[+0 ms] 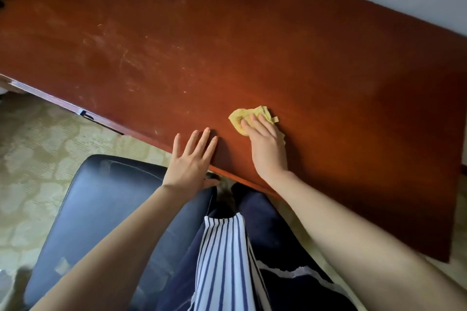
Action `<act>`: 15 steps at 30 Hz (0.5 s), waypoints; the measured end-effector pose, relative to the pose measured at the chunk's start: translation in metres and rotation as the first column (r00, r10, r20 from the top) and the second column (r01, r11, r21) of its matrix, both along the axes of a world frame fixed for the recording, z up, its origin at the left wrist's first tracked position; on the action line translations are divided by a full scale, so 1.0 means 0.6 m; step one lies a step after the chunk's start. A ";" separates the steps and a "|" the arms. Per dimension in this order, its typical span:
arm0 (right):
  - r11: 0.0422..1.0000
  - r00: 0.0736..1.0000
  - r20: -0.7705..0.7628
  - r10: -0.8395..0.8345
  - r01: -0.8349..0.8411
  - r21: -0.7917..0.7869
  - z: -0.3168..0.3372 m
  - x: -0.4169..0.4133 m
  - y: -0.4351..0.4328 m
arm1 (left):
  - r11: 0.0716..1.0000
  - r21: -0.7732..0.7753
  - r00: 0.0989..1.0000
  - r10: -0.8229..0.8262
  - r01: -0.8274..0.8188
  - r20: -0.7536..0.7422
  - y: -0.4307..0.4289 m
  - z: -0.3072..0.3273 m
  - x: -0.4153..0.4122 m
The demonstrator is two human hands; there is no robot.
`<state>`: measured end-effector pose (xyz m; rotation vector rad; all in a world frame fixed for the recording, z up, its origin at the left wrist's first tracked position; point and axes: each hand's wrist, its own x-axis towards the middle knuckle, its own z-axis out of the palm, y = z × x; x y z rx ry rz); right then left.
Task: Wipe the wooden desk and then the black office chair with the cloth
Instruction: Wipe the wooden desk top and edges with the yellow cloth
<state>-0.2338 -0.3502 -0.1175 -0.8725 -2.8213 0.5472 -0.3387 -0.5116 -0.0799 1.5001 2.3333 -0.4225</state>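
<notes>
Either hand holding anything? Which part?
Nothing gripped. The right hand presses flat on the near part of the yellow cloth; the left hand rests bare on the desk.

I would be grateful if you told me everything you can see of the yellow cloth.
The cloth is pale yellow, soft and crumpled into a loose wad, with a narrow strip sticking out at its right. It lies on the wooden desk near the front edge. The right hand presses flat on it, covering its near half.

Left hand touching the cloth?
Apart. Head view shows bare desk between left hand, flat at the edge, and cloth under right hand.
</notes>
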 end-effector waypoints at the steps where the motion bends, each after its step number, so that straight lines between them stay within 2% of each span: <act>1: 1.000 1.000 -0.013 0.001 -0.001 -0.006 0.000 0.013 -0.021 | 1.000 -0.011 1.000 -0.027 0.027 -0.008 -0.003 0.000 0.005; 5: 1.000 0.999 -0.037 -0.012 0.013 0.017 0.001 0.090 -0.078 | 0.992 -0.002 0.992 -0.123 0.123 -0.009 -0.002 0.001 0.032; 7: 0.996 0.997 -0.039 -0.071 0.072 0.044 0.003 0.146 -0.092 | 0.988 0.001 0.988 -0.154 0.154 0.002 0.009 0.003 0.052; 11: 0.951 0.951 -0.077 -0.299 0.304 0.056 0.004 0.249 -0.094 | 0.984 -0.034 0.984 -0.175 0.177 0.040 0.034 0.005 0.082; 15: 0.833 0.831 -0.073 -0.551 0.553 0.009 0.007 0.353 -0.078 | 0.980 -0.091 0.984 -0.178 0.178 0.008 0.054 0.010 0.104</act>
